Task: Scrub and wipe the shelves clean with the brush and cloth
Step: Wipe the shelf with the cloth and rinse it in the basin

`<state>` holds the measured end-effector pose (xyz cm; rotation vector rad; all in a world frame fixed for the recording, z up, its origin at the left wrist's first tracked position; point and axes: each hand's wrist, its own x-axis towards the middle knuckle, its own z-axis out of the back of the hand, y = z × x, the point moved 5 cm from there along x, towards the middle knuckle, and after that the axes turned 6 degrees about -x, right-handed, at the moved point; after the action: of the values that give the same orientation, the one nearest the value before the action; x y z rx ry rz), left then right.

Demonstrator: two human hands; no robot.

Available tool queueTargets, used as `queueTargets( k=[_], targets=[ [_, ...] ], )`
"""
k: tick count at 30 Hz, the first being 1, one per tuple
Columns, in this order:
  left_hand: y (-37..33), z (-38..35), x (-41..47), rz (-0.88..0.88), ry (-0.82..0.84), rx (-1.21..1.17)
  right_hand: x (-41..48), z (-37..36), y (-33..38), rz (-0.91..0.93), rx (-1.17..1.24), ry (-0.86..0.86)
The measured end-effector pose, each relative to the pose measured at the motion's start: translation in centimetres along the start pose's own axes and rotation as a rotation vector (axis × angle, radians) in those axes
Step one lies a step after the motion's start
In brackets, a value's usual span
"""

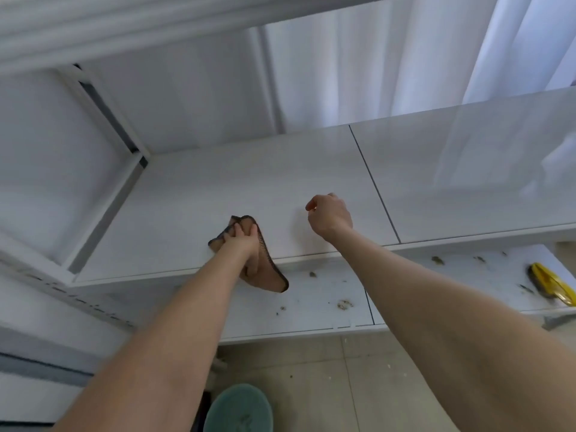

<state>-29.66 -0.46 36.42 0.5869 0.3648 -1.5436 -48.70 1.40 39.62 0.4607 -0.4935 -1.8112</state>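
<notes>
Soft, light, floppy cloth (267, 275), wadded in the left hand (246, 241) on the shelf (218, 182) (best held bunched, not by a corner), right hand (330, 214) curled, nothing seen inside.

I see the upper shelf (249, 188) as smooth white board. Its left panel is satin with a faint grain, and its right panel is glossy enough to mirror the curtain (343, 73), which is thin white fabric. The cloth (268, 272) is soft, matt brown textile with a dark stitched hem. The lower shelf (327, 294) looks like duller white board, gritty with crumbs of dirt. The brush (548, 282) has a shiny yellow plastic body. The frame (103, 198) is smooth and painted white; I cannot tell its material. The floor (311, 385) is matt beige tile.
</notes>
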Motion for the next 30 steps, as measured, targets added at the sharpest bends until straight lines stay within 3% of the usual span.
queueTargets(
  k=[2, 5, 10, 19, 25, 27, 30],
  targets=[
    [1.8, -0.4, -0.1, 0.095, 0.009, 0.013, -0.3, -0.7, 0.5, 0.012, -0.006, 0.027],
    [1.1, -0.6, -0.3, 0.052, -0.028, 0.066, -0.5, -0.7, -0.2, 0.008, -0.014, 0.032],
    [-3.9, -0.8, -0.5, -0.182, -0.069, -0.004, -0.6, 1.0, -3.1, -0.055, -0.023, -0.014],
    [-21.7, -1.6, -3.0, -0.654, -0.178, 0.014, -1.5, 4.7, -9.7, -0.170, 0.004, -0.086],
    [-25.5, -1.8, -3.5, -0.785, -0.181, 0.054, -2.0, 6.6, -13.6, -0.255, -0.044, -0.164],
    [-23.7, -1.4, -3.1, -0.754, -0.190, 0.056, -1.8, 6.6, -13.2, -0.248, -0.056, -0.163],
    [-19.4, -0.3, -2.2, -0.550, -0.140, 0.020, -1.5, 5.9, -11.2, -0.200, -0.051, -0.143]
  ],
)
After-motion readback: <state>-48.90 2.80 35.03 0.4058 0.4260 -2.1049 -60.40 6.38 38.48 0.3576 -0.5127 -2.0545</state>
